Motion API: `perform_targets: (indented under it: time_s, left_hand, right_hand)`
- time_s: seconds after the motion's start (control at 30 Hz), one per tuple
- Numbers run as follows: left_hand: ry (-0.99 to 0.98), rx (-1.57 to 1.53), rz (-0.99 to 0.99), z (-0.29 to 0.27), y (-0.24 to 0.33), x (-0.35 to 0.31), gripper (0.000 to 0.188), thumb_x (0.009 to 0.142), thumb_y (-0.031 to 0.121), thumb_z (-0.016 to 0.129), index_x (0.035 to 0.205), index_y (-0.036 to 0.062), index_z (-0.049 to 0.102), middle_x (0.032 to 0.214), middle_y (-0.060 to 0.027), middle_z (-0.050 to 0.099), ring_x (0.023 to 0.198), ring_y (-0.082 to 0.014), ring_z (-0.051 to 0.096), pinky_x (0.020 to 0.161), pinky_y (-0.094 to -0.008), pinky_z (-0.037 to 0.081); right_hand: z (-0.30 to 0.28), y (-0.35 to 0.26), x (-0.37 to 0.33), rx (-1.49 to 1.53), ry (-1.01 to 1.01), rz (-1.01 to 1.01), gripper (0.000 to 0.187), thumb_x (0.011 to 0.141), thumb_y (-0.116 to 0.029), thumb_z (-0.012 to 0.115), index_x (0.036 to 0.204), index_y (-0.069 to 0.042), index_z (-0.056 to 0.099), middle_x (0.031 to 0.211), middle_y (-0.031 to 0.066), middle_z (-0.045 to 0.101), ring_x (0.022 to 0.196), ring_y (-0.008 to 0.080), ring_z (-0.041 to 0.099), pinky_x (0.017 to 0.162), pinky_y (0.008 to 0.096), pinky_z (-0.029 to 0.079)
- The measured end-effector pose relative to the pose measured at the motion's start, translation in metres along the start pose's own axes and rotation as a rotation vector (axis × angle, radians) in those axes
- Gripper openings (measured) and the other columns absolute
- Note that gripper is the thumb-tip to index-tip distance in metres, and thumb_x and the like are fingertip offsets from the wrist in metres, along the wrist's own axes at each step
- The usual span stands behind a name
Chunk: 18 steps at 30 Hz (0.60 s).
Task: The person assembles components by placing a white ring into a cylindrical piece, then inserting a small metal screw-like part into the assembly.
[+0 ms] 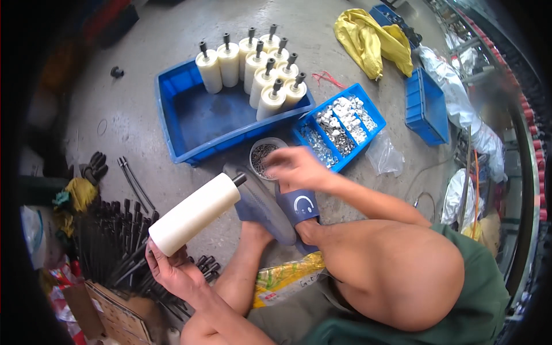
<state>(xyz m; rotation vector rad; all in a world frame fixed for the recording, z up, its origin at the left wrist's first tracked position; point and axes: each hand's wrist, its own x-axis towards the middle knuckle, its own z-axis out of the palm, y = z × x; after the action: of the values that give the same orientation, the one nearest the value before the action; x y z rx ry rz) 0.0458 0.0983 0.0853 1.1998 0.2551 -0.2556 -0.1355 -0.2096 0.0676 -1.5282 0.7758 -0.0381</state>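
Observation:
My left hand [175, 273] grips the lower end of a cream-white roller [195, 214], held tilted with a black shaft stub pointing up and to the right. My right hand [296, 168] reaches in from the right at the rim of a small round white tub [253, 150] of small dark metal parts. Its fingers are smeared by motion, and whether they hold anything is unclear. Beyond the tub stands a blue bin [172, 118] with several similar rollers [228, 63] upright in its right part. A blue divided tray [368, 99] of small white and metal fittings lies beside it.
Many black shafts [109, 241] lie piled on the left, next to a cardboard box [115, 310]. Two black rods [136, 184] rest on the floor. To the right are a clear plastic bag [386, 154], a blue crate [424, 109] and a yellow sack [362, 43].

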Motion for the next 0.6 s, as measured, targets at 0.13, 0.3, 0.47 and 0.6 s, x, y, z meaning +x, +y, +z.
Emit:
perform_targets:
  time_s: [0.13,0.3,0.47,0.6]
  left_hand:
    - [-0.056,0.374,0.342,0.03,-0.021,-0.01,0.024,0.105,0.009,0.071,0.123,-0.0072,0.073,0.12,-0.0139,0.076,0.106,-0.0193,0.071,0.092,-0.0342,0.06]
    - [-0.199,0.807,0.492,0.043,-0.068,-0.012,0.021,0.099,0.006,0.075,0.117,-0.0043,0.074,0.122,-0.0198,0.076,0.102,-0.0259,0.074,0.091,-0.0368,0.057]
    - [-0.231,0.832,0.724,0.058,-0.081,-0.014,0.025,0.092,0.01,0.082,0.109,-0.0013,0.068,0.12,-0.0196,0.074,0.104,-0.0343,0.071,0.094,-0.0443,0.056]
    - [-0.234,0.761,0.766,0.058,-0.098,-0.01,0.038,0.086,0.007,0.086,0.115,0.0028,0.062,0.12,-0.0188,0.069,0.108,-0.0343,0.068,0.094,-0.0438,0.056]
  right_hand:
    - [-0.126,0.076,-0.018,-0.644,0.463,-0.107,0.021,0.093,-0.015,0.078,0.11,-0.004,0.079,0.099,0.0119,0.08,0.086,0.0207,0.077,0.081,0.0357,0.061]
    - [-0.196,0.117,-0.029,-0.993,0.619,0.078,0.017,0.089,-0.021,0.078,0.103,-0.013,0.081,0.099,0.0122,0.08,0.09,0.0325,0.078,0.08,0.0435,0.061]
    - [-0.255,0.136,-0.049,-1.112,0.772,0.195,0.018,0.089,-0.023,0.077,0.105,-0.017,0.083,0.101,0.0074,0.081,0.095,0.0308,0.078,0.083,0.0444,0.062]
    - [-0.269,0.118,-0.036,-1.19,0.552,0.371,0.022,0.088,-0.028,0.078,0.107,-0.019,0.084,0.103,0.0058,0.082,0.098,0.0292,0.078,0.086,0.0437,0.062]
